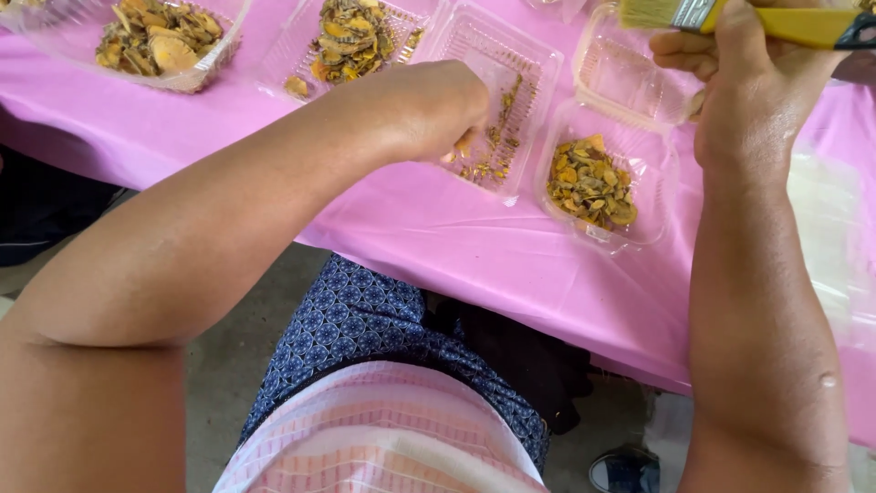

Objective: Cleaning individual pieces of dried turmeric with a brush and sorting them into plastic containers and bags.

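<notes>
Dried yellow-orange slices [488,151] lie scattered thinly in a clear plastic clamshell tray [538,64] on a pink tablecloth [438,228], where the person's left hand [429,110] reaches in, fingers curled together over the crumbs at the tray's near end; whether they pinch a piece cannot be told, since the back of the hand hides the fingertips. The right hand [730,73] is wrapped firmly round the yellow handle of a flat paintbrush [730,16], held up above the table with its bristles pointing left, seemingly kept ready for sweeping fragments. Just beside the open tray sits a smaller filled container [657,160] heaped with slices. Farther back, two more clear containers [219,55] hold larger piles, ranged within easy reach.
</notes>
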